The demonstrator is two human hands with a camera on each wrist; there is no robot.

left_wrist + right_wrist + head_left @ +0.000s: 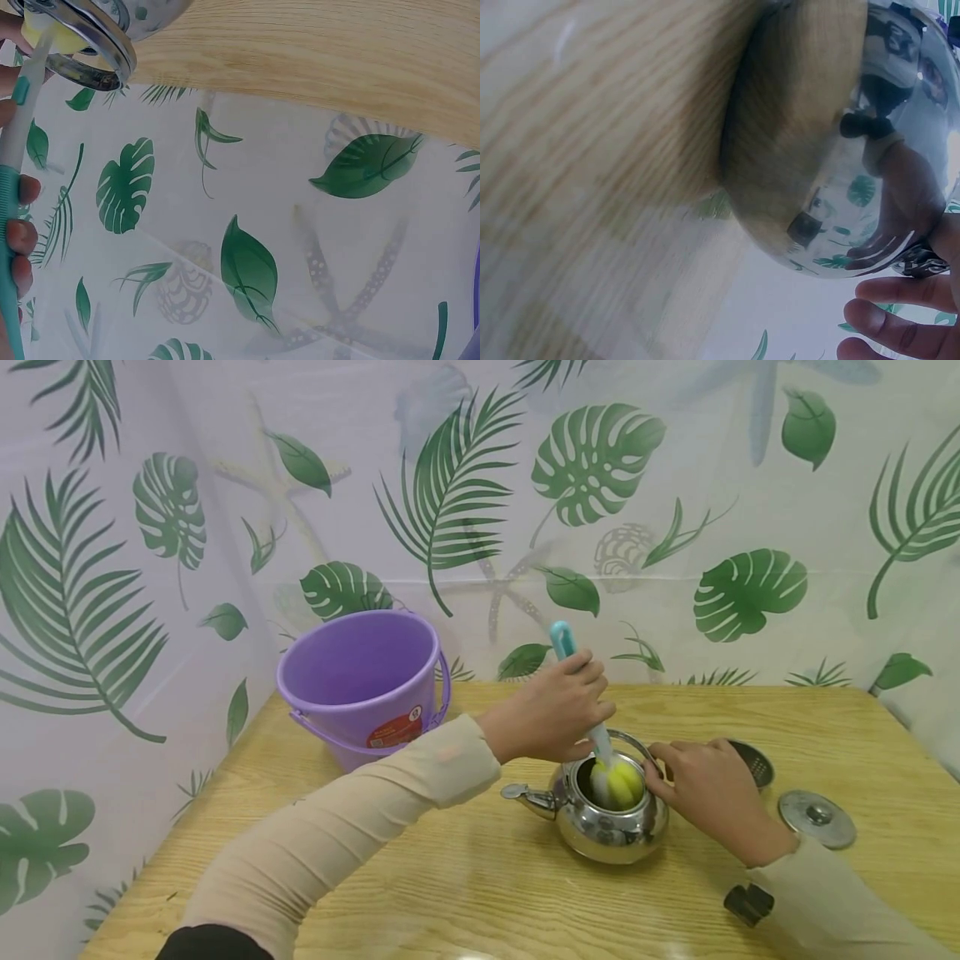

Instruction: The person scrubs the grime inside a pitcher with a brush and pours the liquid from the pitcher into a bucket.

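My left hand (551,706) grips a cleaning brush by its teal and white handle (562,642), which slants down to the right. Its yellow and white sponge head (619,783) is inside the mouth of a shiny steel kettle (611,839). In the left wrist view several fingers (22,236) wrap the brush handle (9,187). My right hand (712,793) holds the kettle at the foot of its raised handle, thumb by the rim. The right wrist view has the kettle's mirror-like side (802,150) close up, with the other fingers (900,330) spread beside it.
A steel kettle lid (816,818) lies on the wooden table (420,893) at the right. Behind my right hand a perforated strainer (756,764) is partly hidden. A purple bucket (341,714) stands at the back left, near the leaf-patterned backdrop (465,635).
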